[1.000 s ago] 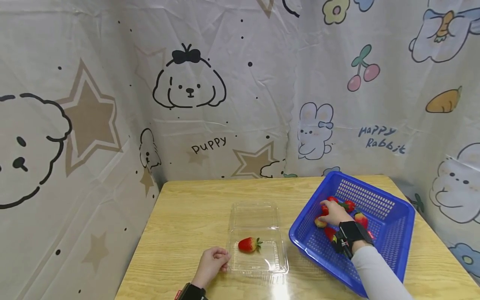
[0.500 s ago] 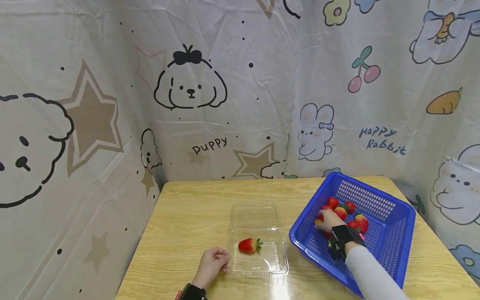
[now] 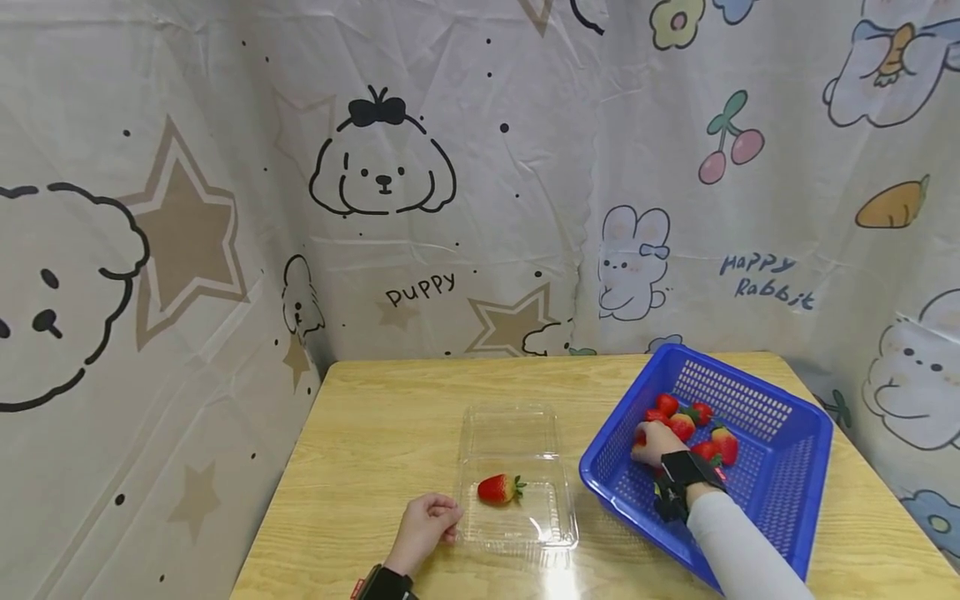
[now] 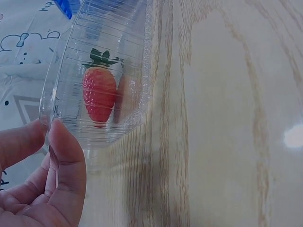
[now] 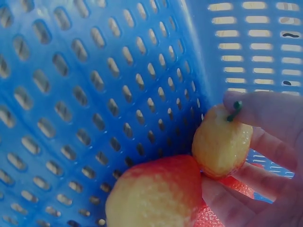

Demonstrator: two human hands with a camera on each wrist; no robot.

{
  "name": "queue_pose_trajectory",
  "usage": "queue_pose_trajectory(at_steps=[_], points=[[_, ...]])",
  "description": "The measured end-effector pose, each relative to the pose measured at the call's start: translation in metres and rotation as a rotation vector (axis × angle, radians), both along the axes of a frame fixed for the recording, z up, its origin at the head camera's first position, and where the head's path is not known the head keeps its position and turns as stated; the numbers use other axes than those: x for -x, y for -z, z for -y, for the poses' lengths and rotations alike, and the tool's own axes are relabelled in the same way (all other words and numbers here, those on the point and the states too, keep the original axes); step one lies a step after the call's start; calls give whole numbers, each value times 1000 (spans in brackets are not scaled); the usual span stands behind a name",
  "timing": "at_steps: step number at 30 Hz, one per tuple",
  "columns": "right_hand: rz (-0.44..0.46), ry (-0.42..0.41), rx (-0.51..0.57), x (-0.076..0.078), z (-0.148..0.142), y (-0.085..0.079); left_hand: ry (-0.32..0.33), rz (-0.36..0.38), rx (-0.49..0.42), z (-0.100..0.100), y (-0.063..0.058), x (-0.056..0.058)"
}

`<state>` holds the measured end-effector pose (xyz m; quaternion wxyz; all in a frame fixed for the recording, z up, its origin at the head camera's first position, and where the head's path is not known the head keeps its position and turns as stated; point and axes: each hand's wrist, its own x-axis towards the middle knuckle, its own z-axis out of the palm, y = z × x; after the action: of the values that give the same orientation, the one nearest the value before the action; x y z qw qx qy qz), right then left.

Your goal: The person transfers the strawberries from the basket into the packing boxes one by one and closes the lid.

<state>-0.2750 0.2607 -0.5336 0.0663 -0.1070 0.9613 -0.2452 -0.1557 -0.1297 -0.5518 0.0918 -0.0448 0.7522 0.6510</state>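
My left hand (image 3: 426,527) is at the near left side of a clear plastic clamshell box (image 3: 510,433), pinching its rim between thumb and fingers, as the left wrist view shows. The box lies open, with one red strawberry (image 3: 497,489) on its side in the near half, green leaves to the right. Inside the blue basket my right hand (image 3: 660,442) grips a pale yellowish strawberry (image 5: 221,142), thumb by its small green stem and fingers behind it. A larger red-and-pale strawberry (image 5: 151,194) lies just beside that one. My right fingertips are partly hidden in the head view.
The blue perforated basket (image 3: 735,390) stands at the table's right, holding several more red strawberries (image 3: 724,446). The wooden table (image 3: 375,417) meets a printed curtain (image 3: 465,167) at the back and left. Black cameras are strapped to both wrists.
My right hand has shifted left and nearer within the basket, uncovering several strawberries, and has closed around the pale one by the left wall. The left hand and the box have stayed put.
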Motion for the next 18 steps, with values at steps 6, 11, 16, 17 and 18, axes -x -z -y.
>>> queue_pose_trajectory(at_steps=[6,11,16,17,18], points=[[19,-6,7,1,-4,0,-7,2,12,-1,-3,-1],[112,-7,30,-4,-5,-25,-11,-4,3,-1,-5,-2],[202,-64,48,-6,-8,-61,-7,-11,5,0,-4,-1],[200,-86,42,-6,-9,-69,-7,-11,6,0,-4,-1],[190,-101,33,-6,-9,-77,-6,-12,7,0,-4,-1]])
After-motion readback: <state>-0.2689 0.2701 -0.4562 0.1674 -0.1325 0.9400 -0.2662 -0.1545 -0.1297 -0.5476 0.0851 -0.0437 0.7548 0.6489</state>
